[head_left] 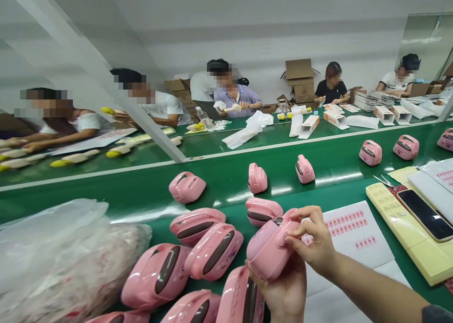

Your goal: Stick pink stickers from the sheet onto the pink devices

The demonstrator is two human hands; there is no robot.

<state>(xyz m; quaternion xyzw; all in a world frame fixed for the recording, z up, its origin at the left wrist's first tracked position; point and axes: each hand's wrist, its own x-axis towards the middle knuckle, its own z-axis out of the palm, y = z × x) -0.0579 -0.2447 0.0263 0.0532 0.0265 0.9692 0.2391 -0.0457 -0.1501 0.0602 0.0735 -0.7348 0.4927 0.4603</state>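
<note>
The right hand grips a pink plastic case from above, its fingers clamped over the case's top edge; the left hand cups the case from below, its fingers mostly hidden behind it but closed around the case; the case is held just above the near edge of the green tabletop; more pink cases lie clustered to the left, with others spaced along the far side; a plastic bag sits at near left; to the right lie a sheet of red labels, a yellow pad and a phone; co-workers sit beyond, at a further tabletop.
</note>
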